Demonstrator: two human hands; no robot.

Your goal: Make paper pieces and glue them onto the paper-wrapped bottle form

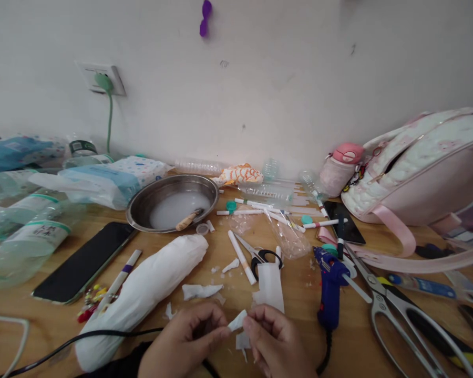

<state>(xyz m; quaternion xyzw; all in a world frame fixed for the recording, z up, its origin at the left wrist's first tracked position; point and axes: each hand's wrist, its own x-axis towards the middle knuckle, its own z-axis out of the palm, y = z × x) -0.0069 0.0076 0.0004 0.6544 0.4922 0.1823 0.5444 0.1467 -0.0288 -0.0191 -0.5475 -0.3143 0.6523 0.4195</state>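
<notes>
Near the front edge of the table, my left hand (187,341) and my right hand (278,341) pinch the two ends of a small white piece of paper or tissue (237,319). A bottle-shaped form wrapped in white (150,283) lies left of my hands. Just beyond them are a crumpled white scrap (202,291), a white paper strip (271,286) and scissors with black handles (260,257). To the right rests a blue hot glue gun (329,286) with a glue stick in its back. My lower fingers are partly hidden.
A metal bowl (132,212) of cloudy liquid holds a wooden-handled brush (189,219). Markers (240,257) and plastic bottles are scattered about. A phone (86,262) lies left; large scissors (382,310) and a backpack (429,173) are right. A black cable (102,333) crosses the front.
</notes>
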